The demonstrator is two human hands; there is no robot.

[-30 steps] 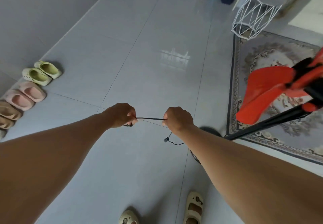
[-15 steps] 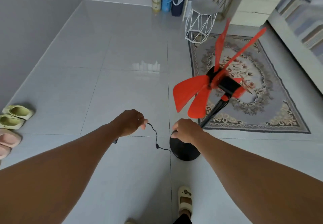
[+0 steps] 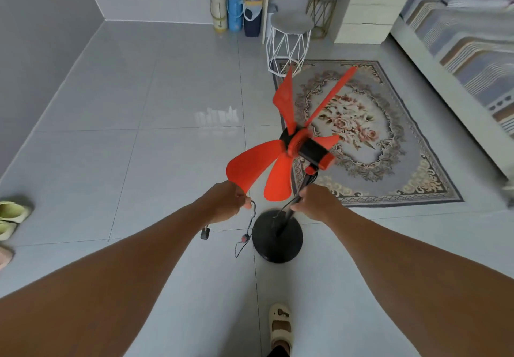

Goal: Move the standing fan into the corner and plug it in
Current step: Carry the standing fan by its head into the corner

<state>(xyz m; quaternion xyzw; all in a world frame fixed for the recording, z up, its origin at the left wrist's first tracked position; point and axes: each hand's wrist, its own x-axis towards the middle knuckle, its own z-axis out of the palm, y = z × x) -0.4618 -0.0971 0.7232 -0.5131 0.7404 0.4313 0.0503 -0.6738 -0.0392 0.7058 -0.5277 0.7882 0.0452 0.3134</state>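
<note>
- While carrying: right hand [image 3: 315, 203] closed round fan [image 3: 299, 150] pole, base [image 3: 276, 235] below fingers, on floor.
- Left hand [image 3: 228, 200] pinching cord [image 3: 249, 228]; plug [image 3: 205, 234] dangling beneath.
- Lift upright; keep cord clear of base.

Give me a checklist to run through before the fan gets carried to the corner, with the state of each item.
1. Right hand gripping the fan pole: ok.
2. Left hand holding the cord off the floor: ok, though a loop hangs low beside the base.
3. Plug dangling clear of the floor: ok.
4. Blades clear of hands: not ok, one blade sits right by the left hand.
5. Path to the far left corner clear of things: ok, bare floor tiles.
6. Wall socket in the corner: cannot tell, none in view.
</note>
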